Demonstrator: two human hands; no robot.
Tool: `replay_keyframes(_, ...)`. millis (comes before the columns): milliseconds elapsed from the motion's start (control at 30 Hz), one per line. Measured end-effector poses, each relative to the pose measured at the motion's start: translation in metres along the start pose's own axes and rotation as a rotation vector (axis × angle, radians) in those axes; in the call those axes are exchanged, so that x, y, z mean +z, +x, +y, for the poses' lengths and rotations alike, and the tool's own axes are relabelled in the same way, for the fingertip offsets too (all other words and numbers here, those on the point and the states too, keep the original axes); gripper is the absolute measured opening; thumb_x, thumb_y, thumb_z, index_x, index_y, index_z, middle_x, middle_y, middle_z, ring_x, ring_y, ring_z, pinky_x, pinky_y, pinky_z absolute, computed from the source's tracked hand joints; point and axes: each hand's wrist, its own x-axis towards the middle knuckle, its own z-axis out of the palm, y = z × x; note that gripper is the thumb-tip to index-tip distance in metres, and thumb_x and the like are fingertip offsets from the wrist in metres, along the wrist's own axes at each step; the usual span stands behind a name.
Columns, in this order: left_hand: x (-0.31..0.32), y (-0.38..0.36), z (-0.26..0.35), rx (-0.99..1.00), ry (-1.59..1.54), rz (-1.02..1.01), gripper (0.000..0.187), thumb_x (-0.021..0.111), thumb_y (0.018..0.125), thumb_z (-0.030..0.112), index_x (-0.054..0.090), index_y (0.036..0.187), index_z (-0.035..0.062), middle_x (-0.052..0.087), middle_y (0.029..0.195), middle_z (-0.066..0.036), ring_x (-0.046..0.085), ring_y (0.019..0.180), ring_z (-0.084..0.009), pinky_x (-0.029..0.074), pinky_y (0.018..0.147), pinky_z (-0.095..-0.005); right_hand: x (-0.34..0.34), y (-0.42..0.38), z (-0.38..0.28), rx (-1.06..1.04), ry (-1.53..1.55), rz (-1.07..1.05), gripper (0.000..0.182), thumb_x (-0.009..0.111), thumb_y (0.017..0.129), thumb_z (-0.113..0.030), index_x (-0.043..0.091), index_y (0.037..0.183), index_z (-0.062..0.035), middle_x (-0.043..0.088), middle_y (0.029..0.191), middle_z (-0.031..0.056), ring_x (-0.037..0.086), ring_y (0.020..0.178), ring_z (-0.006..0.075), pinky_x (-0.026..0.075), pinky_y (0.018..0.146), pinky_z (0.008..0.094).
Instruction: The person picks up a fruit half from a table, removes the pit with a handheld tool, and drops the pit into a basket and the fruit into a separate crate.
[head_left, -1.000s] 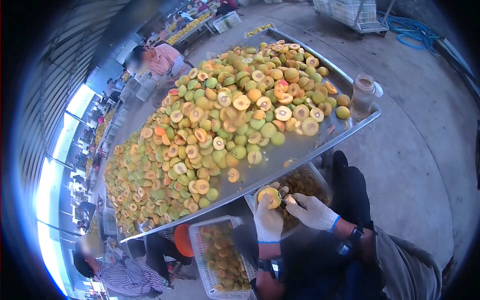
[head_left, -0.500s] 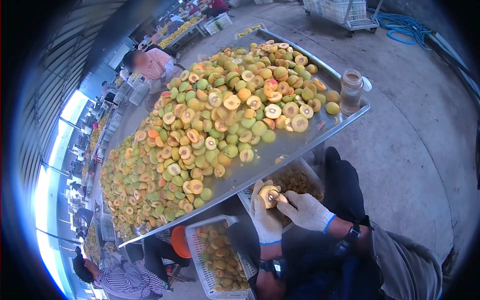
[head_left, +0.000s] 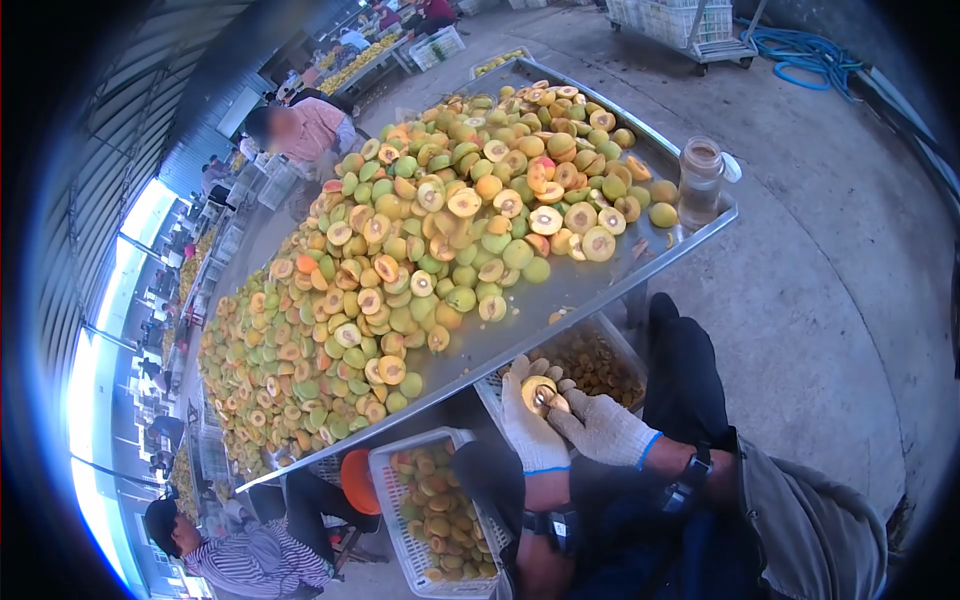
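Note:
My left hand (head_left: 528, 425), in a white knit glove with a blue cuff, closes around a peach half (head_left: 534, 386), its cut face turned up. My right hand (head_left: 605, 428), gloved the same way, grips a small pitting tool (head_left: 544, 398) whose curved metal end rests at the centre of the cut face. The fingers cover most of its handle. Both hands are over a crate of peach pits (head_left: 600, 365), just below the metal table's edge. On the metal table (head_left: 540, 330) lies a large heap of halved peaches (head_left: 400, 250), green to orange.
Left of my knees stands a white crate (head_left: 385, 490) holding peach halves, near an orange bowl (head_left: 358, 482). A plastic jar (head_left: 701, 180) is on the table's right corner. A person in stripes (head_left: 265, 550) sits at lower left; another person (head_left: 310, 130) is across the table.
Both hands have shifted slightly, and the right fingers now lie closer over the peach half. The tool sits at a different angle on the cut face. The peach heap looks unchanged.

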Motion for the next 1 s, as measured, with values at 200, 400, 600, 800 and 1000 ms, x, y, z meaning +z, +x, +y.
replay_keyframes(200,0.011,-0.019,0.008,0.161,0.197,-0.061,0.036,0.051,0.107,0.030,0.067,0.105,-0.0028,0.070,0.090,-0.019,0.067,0.074,-0.0262,0.058,0.067,-0.0355,-0.008,-0.006,-0.014,0.054,0.022,-0.028,0.039,0.052,0.107,-0.038,0.060,0.125,-0.0038,0.070,0.086,0.0290,0.070,0.081,0.0491,0.053,0.070,0.0517)
replay_keyframes(400,0.004,-0.017,0.008,0.215,0.256,-0.097,0.039,0.051,0.107,0.030,0.067,0.096,-0.0041,0.070,0.086,-0.020,0.066,0.067,-0.0261,0.057,0.061,-0.0352,-0.007,-0.012,-0.002,-0.011,0.066,-0.087,0.039,0.052,0.108,-0.038,0.063,0.116,-0.0015,0.070,0.080,0.0226,0.071,0.074,0.0376,0.052,0.069,0.0459)
replay_keyframes(600,-0.004,-0.013,0.010,0.298,0.319,-0.207,0.046,0.051,0.107,0.034,0.067,0.086,-0.0045,0.071,0.085,-0.021,0.067,0.066,-0.0268,0.056,0.060,-0.0355,-0.007,-0.010,0.004,0.034,0.183,-0.226,0.042,0.050,0.108,-0.040,0.065,0.113,-0.0017,0.072,0.084,0.0130,0.064,0.077,0.0197,0.051,0.073,0.0396)
replay_keyframes(800,-0.008,-0.011,0.014,0.247,0.353,-0.297,0.052,0.050,0.108,0.036,0.067,0.082,-0.0051,0.071,0.083,-0.020,0.068,0.067,-0.0266,0.056,0.063,-0.0368,0.002,-0.016,0.013,-0.023,0.258,-0.181,0.041,0.050,0.108,-0.041,0.065,0.109,-0.0038,0.066,0.075,0.0098,0.063,0.073,0.0194,0.050,0.070,0.0377)
replay_keyframes(1000,-0.008,-0.009,0.018,0.271,0.502,-0.393,0.055,0.047,0.107,0.037,0.067,0.077,-0.0041,0.071,0.079,-0.019,0.067,0.067,-0.0259,0.054,0.064,-0.0357,-0.020,-0.022,-0.011,0.246,0.320,-0.378,0.042,0.047,0.109,-0.048,0.064,0.095,-0.0112,0.054,0.065,-0.0022,0.051,0.052,0.0095,0.040,0.048,0.0277)
